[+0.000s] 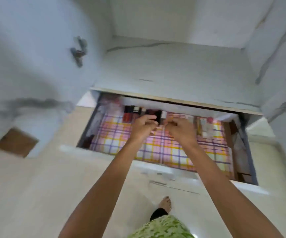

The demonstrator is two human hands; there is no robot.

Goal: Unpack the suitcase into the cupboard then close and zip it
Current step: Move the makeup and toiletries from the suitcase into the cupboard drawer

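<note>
Hands meet over our open cupboard drawer [157, 150]. Left hand [143, 126] at eleven o'clock curls around a dark item [158, 117]; right hand [180, 128], fingers curled, grip undeterminable through blur.

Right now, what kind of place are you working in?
Probably a bedroom or dressing area at home: an open cupboard with its doors swung wide, a pulled-out drawer lined with checked cloth and holding small bottles, above a pale tiled floor.
</note>
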